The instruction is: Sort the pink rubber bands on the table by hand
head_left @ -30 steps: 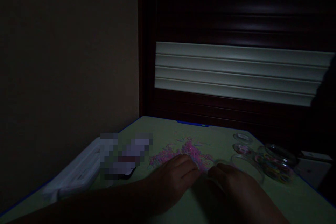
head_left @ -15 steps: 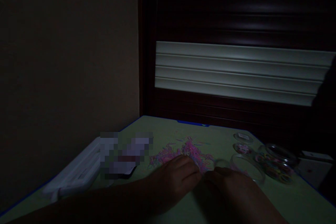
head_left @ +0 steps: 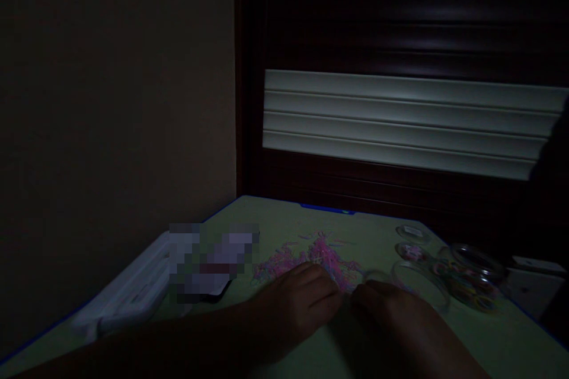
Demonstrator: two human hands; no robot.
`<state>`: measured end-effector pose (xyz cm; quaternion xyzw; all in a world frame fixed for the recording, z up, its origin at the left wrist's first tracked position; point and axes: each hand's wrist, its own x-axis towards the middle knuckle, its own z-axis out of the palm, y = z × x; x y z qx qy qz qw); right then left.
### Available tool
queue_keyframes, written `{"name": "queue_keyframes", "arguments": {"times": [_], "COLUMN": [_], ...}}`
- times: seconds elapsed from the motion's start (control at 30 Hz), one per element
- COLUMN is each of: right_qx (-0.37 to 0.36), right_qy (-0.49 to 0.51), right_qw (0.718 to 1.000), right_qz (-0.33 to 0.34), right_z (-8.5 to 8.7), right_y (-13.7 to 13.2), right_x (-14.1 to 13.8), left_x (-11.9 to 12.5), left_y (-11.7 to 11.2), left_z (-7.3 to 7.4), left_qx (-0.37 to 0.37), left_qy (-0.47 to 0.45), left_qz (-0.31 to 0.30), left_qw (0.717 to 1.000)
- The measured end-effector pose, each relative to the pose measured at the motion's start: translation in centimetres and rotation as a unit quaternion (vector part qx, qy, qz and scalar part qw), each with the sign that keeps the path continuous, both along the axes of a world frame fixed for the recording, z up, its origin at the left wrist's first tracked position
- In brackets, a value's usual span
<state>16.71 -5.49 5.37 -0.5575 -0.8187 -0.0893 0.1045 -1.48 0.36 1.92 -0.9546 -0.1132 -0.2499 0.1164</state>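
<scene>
A loose heap of thin pink rubber bands (head_left: 306,263) lies on a pale green tabletop (head_left: 284,213). My left hand (head_left: 296,311) rests at the heap's near edge, fingers curled toward my right hand (head_left: 386,308). Their fingertips almost meet at the heap's front, in deep shadow. Whether either hand pinches a band is hidden by the dim light. To the right stand an open glass jar (head_left: 420,284) and a glass jar of multicoloured bands (head_left: 471,278).
A small lid (head_left: 412,233) and a dish of pink bands (head_left: 411,252) sit behind the jars. A white plastic case (head_left: 127,299) lies at the left, beside a pixelated patch (head_left: 213,263). A wall and dark shutter rise behind the table.
Both hands stay at the heap's near edge, with only slight shifts of the fingers. The heap and jars look unmoved.
</scene>
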Motion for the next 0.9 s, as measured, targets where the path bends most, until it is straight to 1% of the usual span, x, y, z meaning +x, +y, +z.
{"name": "queue_keyframes", "arguments": {"times": [0.33,0.5,0.63,0.77,0.9], "right_qx": [0.005,0.017,0.028,0.052,0.094], "right_qy": [0.002,-0.009,-0.019,-0.042,-0.083], "right_qw": [1.000,1.000,0.999,0.998,0.992], "right_qz": [0.003,0.007,0.007,-0.011,-0.032], "right_z": [0.1,0.1,-0.3,-0.5,0.2], "right_y": [-0.2,-0.2,0.1,0.3,-0.3], "right_x": [-0.2,0.0,0.3,0.6,1.0], "left_x": [0.0,0.0,0.0,0.1,0.1], "left_y": [0.0,0.0,0.2,0.3,0.2], "left_z": [-0.1,-0.2,-0.4,-0.4,-0.1], "left_qx": [0.012,0.006,0.005,0.000,-0.003], "left_qy": [-0.005,-0.016,-0.024,-0.013,-0.010], "left_qz": [-0.009,0.001,0.008,0.022,0.030], "left_qw": [1.000,1.000,1.000,1.000,0.999]}}
